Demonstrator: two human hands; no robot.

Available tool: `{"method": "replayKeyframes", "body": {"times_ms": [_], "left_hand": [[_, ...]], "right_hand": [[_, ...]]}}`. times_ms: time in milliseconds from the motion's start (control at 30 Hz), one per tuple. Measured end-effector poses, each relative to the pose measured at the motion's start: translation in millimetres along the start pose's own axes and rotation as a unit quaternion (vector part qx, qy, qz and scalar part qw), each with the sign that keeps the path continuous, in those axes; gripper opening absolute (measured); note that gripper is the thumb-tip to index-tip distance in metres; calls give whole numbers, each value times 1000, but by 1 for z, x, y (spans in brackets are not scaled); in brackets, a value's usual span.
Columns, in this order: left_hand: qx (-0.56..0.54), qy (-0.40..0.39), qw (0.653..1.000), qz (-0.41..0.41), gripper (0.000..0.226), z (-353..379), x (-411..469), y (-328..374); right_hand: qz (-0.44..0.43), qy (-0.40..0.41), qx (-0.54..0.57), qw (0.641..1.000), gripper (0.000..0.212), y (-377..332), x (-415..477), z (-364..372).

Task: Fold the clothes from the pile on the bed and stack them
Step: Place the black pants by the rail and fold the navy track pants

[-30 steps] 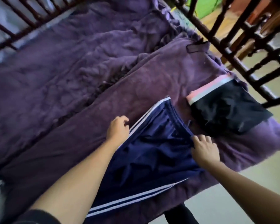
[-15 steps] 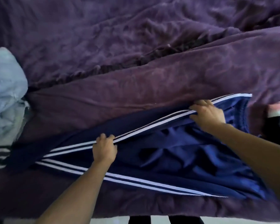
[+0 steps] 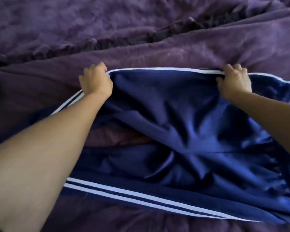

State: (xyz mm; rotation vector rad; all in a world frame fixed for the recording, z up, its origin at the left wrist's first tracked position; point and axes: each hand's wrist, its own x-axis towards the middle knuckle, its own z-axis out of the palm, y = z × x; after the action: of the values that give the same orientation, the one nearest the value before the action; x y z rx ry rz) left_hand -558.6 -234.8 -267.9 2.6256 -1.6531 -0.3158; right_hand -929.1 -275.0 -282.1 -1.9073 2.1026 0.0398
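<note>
Left hand, right hand — fingers clenched on the navy track pants; keep the seam taut, fold level onto stripes at the near edge of the bed.

Both arms extended fwd; L hand, R hand: fingers curled, gripping trousers edge.

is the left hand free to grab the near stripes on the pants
Probably not yet: the left hand grips the far edge of the pants and would have to let go first, though nothing covers the near stripes.
</note>
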Motion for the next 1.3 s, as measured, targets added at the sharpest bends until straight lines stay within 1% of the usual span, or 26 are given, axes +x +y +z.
{"method": "replayKeyframes", "body": {"times_ms": [33, 67, 100, 167, 233, 300, 333, 433, 500, 567, 633, 700, 733, 767, 833, 867, 900, 933, 1000, 1100, 1167, 1233, 1267, 1300], "left_hand": [[27, -53, 998, -2, 28, 9, -2, -2], [48, -89, 995, 2, 35, 15, -6, -8], [59, -98, 993, 15, 42, 18, -13, -17], [54, -67, 995, 43, 49, 15, -29, -42], [43, -30, 998, 43, 53, 4, -47, -76], [64, -36, 997, 31, 54, -7, -66, -116], [79, -51, 995, 28, 54, -11, -77, -137], [120, -79, 989, 33, 56, -16, -108, -197], [133, -84, 986, 49, 54, -18, -119, -233], [128, -81, 987, 60, 43, -21, -122, -270], [129, -85, 985, 71, 29, -26, -121, -305], [88, -76, 990, 78, 19, -38, -108, -332], [49, -68, 993, 80, 17, -48, -99, -342], [4, -51, 995, 81, 15, -62, -87, -350], [-50, 4, 994, 92, 12, -91, -52, -360], [-58, 25, 993, 102, 11, -106, -31, -362], [-62, 42, 991, 113, 11, -118, -7, -363], [-63, 59, 989, 123, 13, -127, 18, -363], [-54, 72, 989, 114, 20, -140, 64, -363], [-33, 90, 993, 67, 31, -147, 101, -370], [-18, 125, 990, 69, 31, -142, 93, -379], [-25, 148, 982, 111, 28, -128, 65, -390], [-20, 140, 980, 140, 28, -118, 47, -396], [-2, 115, 978, 174, 30, -105, 28, -402]], "right_hand": [[-8, -13, -2, 1000, 43, 1, -2, 7], [-16, -26, 3, 1000, 50, 2, -5, 11], [-22, -42, 12, 999, 57, 1, -8, 11], [-27, -66, 16, 997, 71, -5, -17, 1], [-33, -45, -4, 998, 75, -21, -33, -11], [-66, 4, 2, 998, 68, -51, -56, -19], [-91, 13, 14, 996, 61, -71, -70, -19], [-142, -40, 46, 988, 37, -142, -116, -9], [-164, -68, 61, 982, 27, -192, -140, 6], [-184, -90, 66, 977, 30, -246, -153, 26], [-205, -109, 39, 972, 48, -297, -158, 47], [-207, -124, -14, 970, 65, -339, -158, 68], [-203, -131, -39, 970, 64, -356, -158, 76], [-194, -131, -52, 971, 54, -370, -156, 83], [-142, -108, -26, 984, 25, -392, -150, 87], [-107, -90, 1, 990, 21, -400, -144, 86], [-78, -71, 23, 994, 21, -408, -134, 82], [-60, -53, 44, 996, 22, -416, -124, 75], [-51, -15, 76, 996, 21, -432, -102, 57], [-99, 32, 98, 990, 20, -453, -89, 42], [-153, 59, 95, 982, 19, -457, -103, 45], [-212, 56, 85, 972, 17, -456, -130, 59], [-245, 36, 77, 966, 18, -455, -147, 69], [-283, 10, 63, 957, 23, -454, -164, 79]]}}
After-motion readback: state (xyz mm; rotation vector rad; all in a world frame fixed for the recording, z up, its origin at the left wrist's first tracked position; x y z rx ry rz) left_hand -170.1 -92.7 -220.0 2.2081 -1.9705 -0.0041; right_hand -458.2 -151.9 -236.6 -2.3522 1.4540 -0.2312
